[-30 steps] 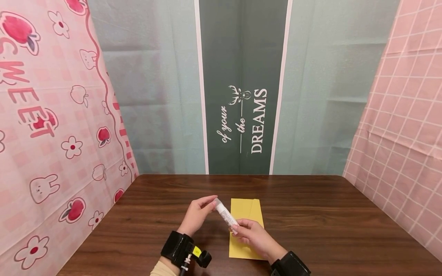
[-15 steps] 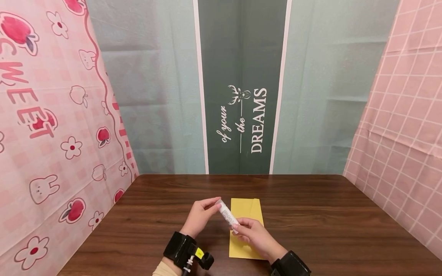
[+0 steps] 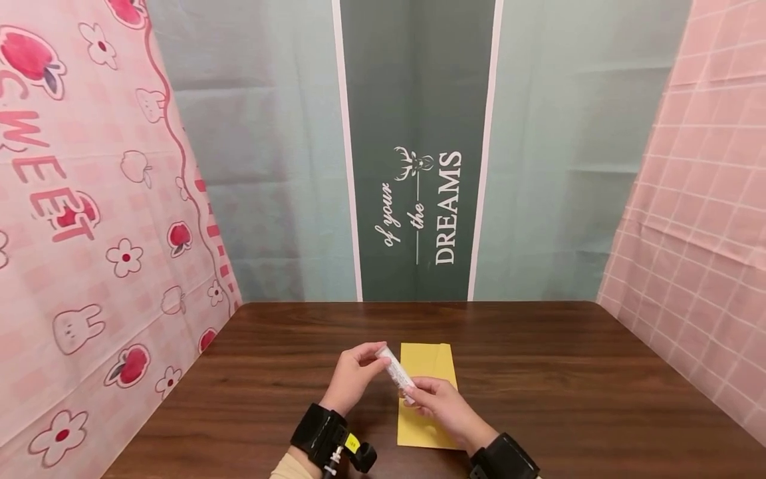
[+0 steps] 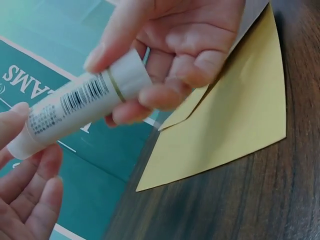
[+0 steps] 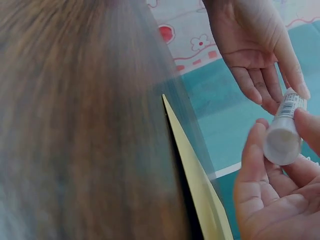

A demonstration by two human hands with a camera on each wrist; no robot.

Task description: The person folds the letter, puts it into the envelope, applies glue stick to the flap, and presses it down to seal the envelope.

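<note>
A white glue stick [image 3: 395, 370] with a printed label and barcode is held tilted above the table, between both hands. My left hand [image 3: 351, 376] pinches its upper left end between thumb and fingertips. The lower right end is gripped by my right hand [image 3: 441, 406]. In the left wrist view, the barcode on the glue stick [image 4: 80, 100] faces the camera, and a thin gold line rings it near the right hand [image 4: 185, 45]. The right wrist view shows the round end of the glue stick [image 5: 282, 145] among the right hand's fingers.
A yellow envelope [image 3: 425, 429] lies on the dark wooden table [image 3: 574, 386], partly under the right hand in the head view. Behind the table hangs a green curtain [image 3: 538, 199]; pink patterned cloths border both sides.
My left hand has shifted slightly right, its fingers now covering more of the glue stick's upper end. The right hand and the envelope have stayed nearly in place.
</note>
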